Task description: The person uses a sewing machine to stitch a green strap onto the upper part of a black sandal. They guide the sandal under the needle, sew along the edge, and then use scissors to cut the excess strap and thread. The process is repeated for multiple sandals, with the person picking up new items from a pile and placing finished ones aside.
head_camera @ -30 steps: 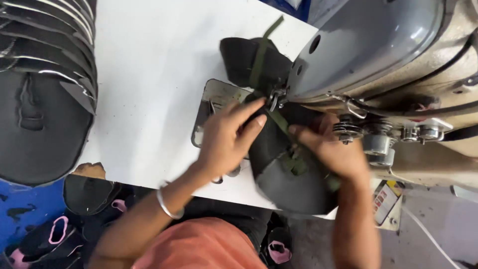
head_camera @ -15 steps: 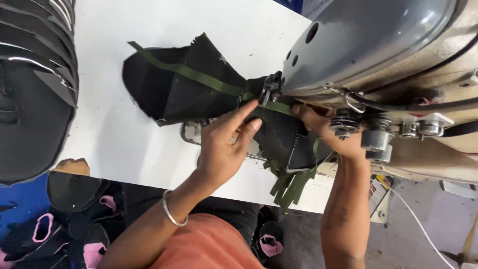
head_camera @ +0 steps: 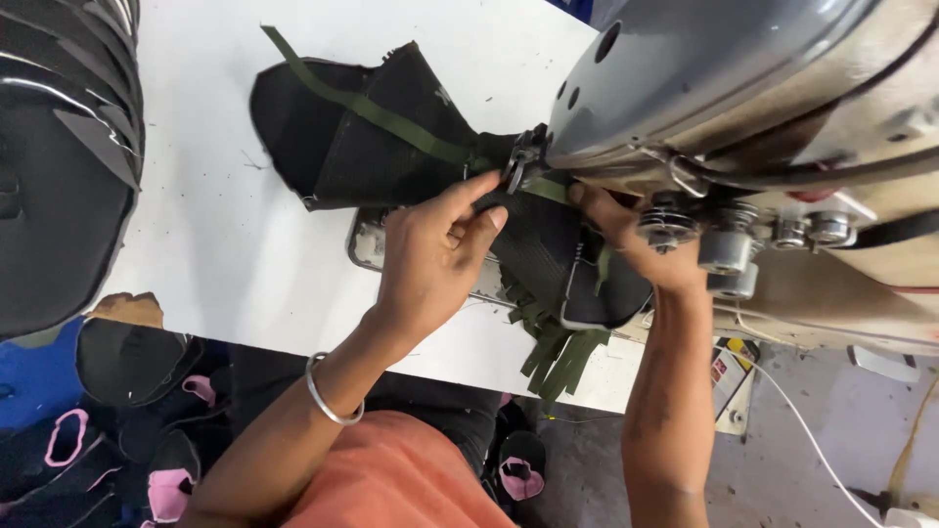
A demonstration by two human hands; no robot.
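A black fabric piece (head_camera: 342,147) with an olive green strap (head_camera: 391,122) sewn across it lies on the white table (head_camera: 215,254), running under the presser foot (head_camera: 523,161) of a grey sewing machine (head_camera: 704,78). My left hand (head_camera: 430,254) presses the fabric down just in front of the foot, fingers pinched on the strap. On the other side my right hand (head_camera: 636,244) holds the fabric and strap under the machine arm. A bundle of green strap ends (head_camera: 562,352) hangs over the table's front edge.
A stack of black padded pieces (head_camera: 59,166) fills the left side of the table. Below the edge lie more black and pink pieces (head_camera: 127,450) and a blue surface (head_camera: 34,376). Machine tension knobs (head_camera: 724,244) jut out at right. A white cable (head_camera: 802,430) crosses the grey floor.
The black piece has fed further left through the machine, so more of it and the stitched green strap now lie beyond the foot. Both hands stayed at the needle, guiding it.
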